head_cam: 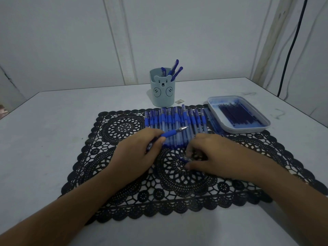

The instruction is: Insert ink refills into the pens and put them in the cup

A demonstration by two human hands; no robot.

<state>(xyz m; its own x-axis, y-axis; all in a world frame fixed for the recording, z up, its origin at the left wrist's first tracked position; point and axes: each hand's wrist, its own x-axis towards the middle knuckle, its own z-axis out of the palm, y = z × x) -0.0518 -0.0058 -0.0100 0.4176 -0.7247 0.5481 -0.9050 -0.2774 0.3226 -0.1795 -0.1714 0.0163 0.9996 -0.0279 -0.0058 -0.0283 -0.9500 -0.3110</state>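
Seen from my remote seat: the left hand [136,153] grips a blue pen [170,133] by its barrel, metal tip pointing up and right above the row of pens [177,121] on the black lace mat [124,128]. The right hand [213,155] curls over a small blue piece [184,158] on the mat, perhaps a cap; I cannot tell whether the fingers pinch it. The risks, as I judge them: the piece could snag in the mat's open holes, and a wrist could sweep the row and scatter it. The cup [162,96], holding three pens, stands beyond the row. The refills [237,112] lie in the ink-stained tray [266,124] at right. The palm hides the held pen's rear, so I cannot say whether it carries a refill.
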